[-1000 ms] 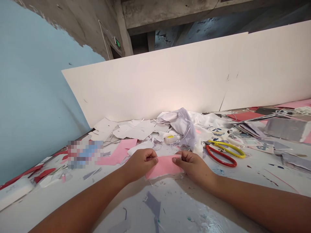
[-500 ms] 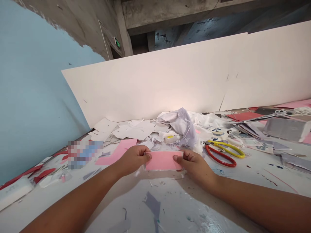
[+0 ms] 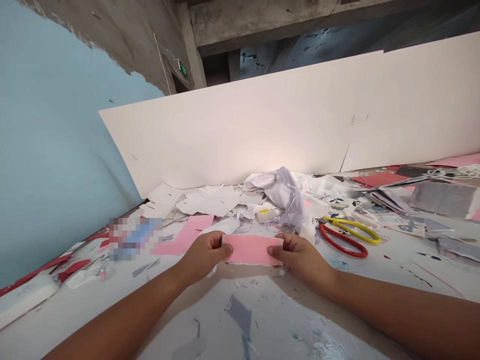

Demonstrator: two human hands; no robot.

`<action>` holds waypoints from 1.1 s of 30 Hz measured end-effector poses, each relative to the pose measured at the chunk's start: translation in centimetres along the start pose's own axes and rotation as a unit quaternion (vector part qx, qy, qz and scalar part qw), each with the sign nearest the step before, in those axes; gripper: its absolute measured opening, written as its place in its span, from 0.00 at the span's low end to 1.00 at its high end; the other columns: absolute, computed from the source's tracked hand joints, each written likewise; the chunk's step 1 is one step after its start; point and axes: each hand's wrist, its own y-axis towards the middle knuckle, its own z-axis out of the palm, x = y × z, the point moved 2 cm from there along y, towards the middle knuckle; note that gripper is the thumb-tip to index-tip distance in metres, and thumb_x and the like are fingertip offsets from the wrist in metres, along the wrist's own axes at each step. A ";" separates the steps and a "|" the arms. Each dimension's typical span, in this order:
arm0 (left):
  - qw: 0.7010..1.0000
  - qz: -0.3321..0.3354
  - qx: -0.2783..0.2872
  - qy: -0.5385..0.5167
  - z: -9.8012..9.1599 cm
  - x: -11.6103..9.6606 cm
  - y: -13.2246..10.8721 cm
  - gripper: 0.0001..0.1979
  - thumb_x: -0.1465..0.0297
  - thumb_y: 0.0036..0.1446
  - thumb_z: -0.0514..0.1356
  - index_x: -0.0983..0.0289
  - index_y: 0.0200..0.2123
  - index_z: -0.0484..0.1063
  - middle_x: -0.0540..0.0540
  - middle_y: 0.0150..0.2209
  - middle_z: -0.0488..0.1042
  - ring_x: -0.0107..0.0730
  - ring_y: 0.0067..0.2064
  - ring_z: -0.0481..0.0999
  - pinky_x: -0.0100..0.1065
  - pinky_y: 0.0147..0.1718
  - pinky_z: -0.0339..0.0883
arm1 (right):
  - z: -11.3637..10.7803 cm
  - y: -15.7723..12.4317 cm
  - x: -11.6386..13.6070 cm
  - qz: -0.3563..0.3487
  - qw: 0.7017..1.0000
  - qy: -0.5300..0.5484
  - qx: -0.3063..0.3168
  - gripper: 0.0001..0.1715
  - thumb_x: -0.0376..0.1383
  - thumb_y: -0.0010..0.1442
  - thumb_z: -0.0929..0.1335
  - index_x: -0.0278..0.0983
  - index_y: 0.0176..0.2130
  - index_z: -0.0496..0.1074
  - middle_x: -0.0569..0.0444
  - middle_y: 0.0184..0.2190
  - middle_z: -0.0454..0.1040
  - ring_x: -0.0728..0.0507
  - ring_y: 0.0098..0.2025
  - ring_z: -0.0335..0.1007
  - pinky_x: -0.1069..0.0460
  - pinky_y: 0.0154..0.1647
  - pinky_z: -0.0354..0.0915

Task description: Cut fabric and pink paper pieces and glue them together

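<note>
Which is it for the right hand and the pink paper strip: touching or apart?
Touching: the head view shows the right hand gripping the pink paper strip.

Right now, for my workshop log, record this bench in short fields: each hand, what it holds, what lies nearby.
Left hand: pinching the left end of a pink paper strip
Right hand: pinching the strip's right end
Nearby: scissors with red and yellow handles; small white bottle; pink paper sheet
Behind: crumpled white material

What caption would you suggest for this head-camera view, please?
Left hand and right hand hold a pink paper strip over a littered worktable near red-and-yellow-handled scissors.
</note>
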 end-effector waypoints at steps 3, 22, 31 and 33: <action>1.000 -0.003 0.012 -0.018 0.4 -0.1 -0.1 0.12 0.61 0.48 0.55 0.63 0.23 0.60 0.48 0.23 0.68 0.25 0.24 0.63 0.27 0.21 0.52 | 0.0 0.0 0.1 -0.009 1.000 -0.006 -0.015 0.13 0.43 0.47 0.68 0.35 0.26 0.64 0.61 0.19 0.63 0.53 0.20 0.59 0.57 0.21 0.58; 0.999 -0.015 -0.024 -0.042 0.8 -0.2 -0.5 0.05 0.67 0.45 0.55 0.62 0.25 0.64 0.48 0.24 0.72 0.24 0.23 0.62 0.27 0.21 0.52 | 0.2 0.0 0.2 -0.003 1.000 0.015 0.023 0.11 0.39 0.47 0.69 0.34 0.29 0.65 0.58 0.22 0.71 0.49 0.26 0.70 0.55 0.28 0.65; 0.998 -0.011 -0.033 -0.055 1.2 -0.4 -0.7 0.08 0.64 0.45 0.56 0.63 0.26 0.66 0.50 0.25 0.72 0.25 0.23 0.63 0.27 0.21 0.52 | 0.1 0.2 -0.1 0.009 0.999 0.011 0.029 0.12 0.38 0.45 0.69 0.33 0.29 0.65 0.57 0.22 0.72 0.49 0.26 0.69 0.55 0.28 0.64; 0.997 -0.010 -0.052 -0.055 1.1 -0.5 -0.6 0.10 0.62 0.45 0.56 0.64 0.25 0.66 0.50 0.24 0.72 0.24 0.22 0.62 0.27 0.20 0.52 | 0.2 0.1 0.0 0.008 0.999 0.026 0.033 0.13 0.39 0.45 0.70 0.33 0.30 0.66 0.56 0.23 0.72 0.49 0.26 0.69 0.55 0.28 0.64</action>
